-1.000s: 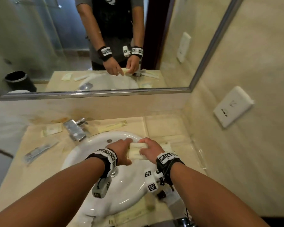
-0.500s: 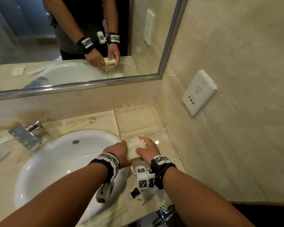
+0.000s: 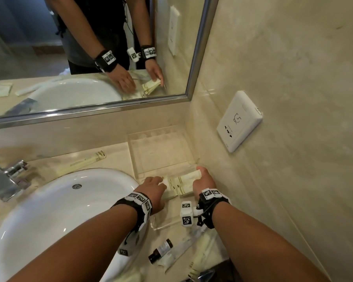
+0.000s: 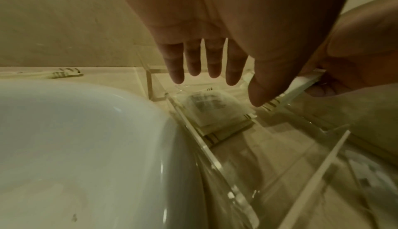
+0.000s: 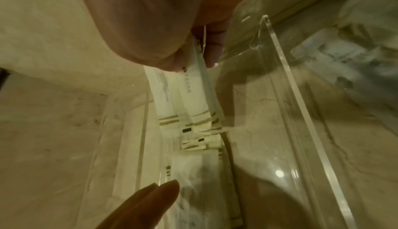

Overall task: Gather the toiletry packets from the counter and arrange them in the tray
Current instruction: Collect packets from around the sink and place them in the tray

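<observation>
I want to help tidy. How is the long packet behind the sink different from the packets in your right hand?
The long thin cream packet lies alone on the beige counter; the short cream packets are bunched together, pinched by the right hand inside the clear plastic tray. Both have striped ends.

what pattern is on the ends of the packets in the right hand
Cream packets with olive-gold stripes near the end, clearest in the right wrist view.

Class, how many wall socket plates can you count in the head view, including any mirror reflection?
2. One socket plate is on the right-hand wall; the other is its reflection in the mirror. More could lie outside the frame.
</observation>
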A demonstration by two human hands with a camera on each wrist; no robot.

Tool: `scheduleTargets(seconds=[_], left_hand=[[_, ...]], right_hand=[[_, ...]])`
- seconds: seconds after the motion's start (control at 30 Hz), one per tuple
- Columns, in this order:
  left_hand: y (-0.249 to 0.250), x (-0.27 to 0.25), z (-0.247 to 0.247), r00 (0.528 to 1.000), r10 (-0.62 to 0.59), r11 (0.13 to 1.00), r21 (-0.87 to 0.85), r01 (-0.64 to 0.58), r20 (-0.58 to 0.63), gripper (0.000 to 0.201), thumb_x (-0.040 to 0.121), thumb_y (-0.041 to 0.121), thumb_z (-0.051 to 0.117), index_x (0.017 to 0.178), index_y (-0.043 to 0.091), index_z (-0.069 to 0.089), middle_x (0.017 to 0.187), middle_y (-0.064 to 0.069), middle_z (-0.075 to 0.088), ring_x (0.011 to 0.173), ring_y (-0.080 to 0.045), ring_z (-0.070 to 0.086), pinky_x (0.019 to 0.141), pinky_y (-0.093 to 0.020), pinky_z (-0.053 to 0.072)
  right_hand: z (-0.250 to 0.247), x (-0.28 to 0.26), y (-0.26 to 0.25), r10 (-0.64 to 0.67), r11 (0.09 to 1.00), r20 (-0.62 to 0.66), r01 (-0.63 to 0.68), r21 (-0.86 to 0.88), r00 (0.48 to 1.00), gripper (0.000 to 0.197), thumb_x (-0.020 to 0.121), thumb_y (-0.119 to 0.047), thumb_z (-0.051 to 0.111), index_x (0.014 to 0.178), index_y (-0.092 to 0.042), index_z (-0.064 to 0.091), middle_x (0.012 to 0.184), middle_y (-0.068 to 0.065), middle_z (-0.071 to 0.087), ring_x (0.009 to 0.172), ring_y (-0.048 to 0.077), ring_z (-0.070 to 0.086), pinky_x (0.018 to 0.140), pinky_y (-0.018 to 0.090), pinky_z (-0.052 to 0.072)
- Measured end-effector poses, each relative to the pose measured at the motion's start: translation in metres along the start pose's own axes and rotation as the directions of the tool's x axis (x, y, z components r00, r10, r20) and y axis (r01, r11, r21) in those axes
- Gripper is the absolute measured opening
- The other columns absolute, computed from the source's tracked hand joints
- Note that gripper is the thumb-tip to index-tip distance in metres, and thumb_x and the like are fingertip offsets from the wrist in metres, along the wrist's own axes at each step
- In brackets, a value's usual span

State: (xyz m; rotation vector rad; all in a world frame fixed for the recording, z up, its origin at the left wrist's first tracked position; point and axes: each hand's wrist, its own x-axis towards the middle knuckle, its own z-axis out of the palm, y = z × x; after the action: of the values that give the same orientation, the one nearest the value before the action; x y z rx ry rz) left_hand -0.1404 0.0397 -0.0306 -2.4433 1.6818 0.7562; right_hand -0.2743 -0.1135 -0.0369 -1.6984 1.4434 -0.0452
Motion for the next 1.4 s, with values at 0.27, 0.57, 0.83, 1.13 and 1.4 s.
scheduleTargets(seconds=[0.27,0.57,0.83,1.13,1.4], left_hand=[[0.008,0.019,0.015,0.988,0.151,0.983,0.107,-0.152,0.017,0.049,0.092,0.036,0.051,0.140,0.029,0.041,0.157,0.005,0.023,0.146,-0.032,0.017,0.107,-0.047,0.039],[0.021,0.033,0.033,0.977,0.187,0.951,0.232,-0.206,0.100,0.059,0.092,0.031,0.053,0.146,0.034,0.029,0.160,0.000,0.012,0.146,-0.036,0.008,0.106,-0.054,0.031],[0.018,0.029,0.032,0.978,0.178,0.926,0.318,-0.203,0.106,0.059,0.093,0.024,0.050,0.148,0.018,0.030,0.159,-0.006,0.011,0.146,-0.039,0.005,0.105,-0.057,0.030],[0.016,0.025,0.029,0.978,0.182,0.940,0.271,-0.205,0.105,0.066,0.093,0.025,0.050,0.150,0.032,0.017,0.161,-0.006,0.004,0.147,-0.037,0.001,0.113,-0.056,0.021],[0.016,0.018,0.042,0.980,0.181,0.945,0.261,-0.197,0.084,0.068,0.086,0.022,0.055,0.145,0.042,0.027,0.163,-0.006,-0.002,0.148,-0.036,-0.004,0.115,-0.056,0.015]], right_hand=[[0.018,0.024,-0.001,-0.009,0.994,0.046,0.013,-0.107,0.999,0.066,0.092,-0.003,0.038,0.149,-0.036,0.038,0.125,0.007,0.063,0.089,0.023,0.060,0.077,0.030,0.051],[0.029,0.031,0.005,-0.092,0.881,-0.020,0.072,-0.468,0.996,0.057,0.100,-0.022,0.046,0.155,-0.021,0.029,0.151,0.010,0.041,0.134,0.027,0.046,0.106,0.038,0.043],[0.041,0.012,0.027,-0.284,0.851,-0.062,0.222,-0.476,0.957,0.071,0.090,-0.033,0.067,0.150,-0.036,0.028,0.161,0.002,0.017,0.144,0.025,0.032,0.113,0.039,0.038],[0.035,0.003,0.043,-0.294,0.829,0.029,0.270,-0.490,0.955,0.051,0.085,-0.038,0.070,0.131,-0.036,0.048,0.161,-0.001,0.019,0.145,0.023,0.031,0.113,0.035,0.035],[0.033,0.007,0.031,-0.301,0.787,0.095,0.304,-0.538,0.949,0.052,0.089,-0.027,0.064,0.137,-0.036,0.045,0.162,0.004,0.017,0.143,0.026,0.031,0.114,0.037,0.033]])
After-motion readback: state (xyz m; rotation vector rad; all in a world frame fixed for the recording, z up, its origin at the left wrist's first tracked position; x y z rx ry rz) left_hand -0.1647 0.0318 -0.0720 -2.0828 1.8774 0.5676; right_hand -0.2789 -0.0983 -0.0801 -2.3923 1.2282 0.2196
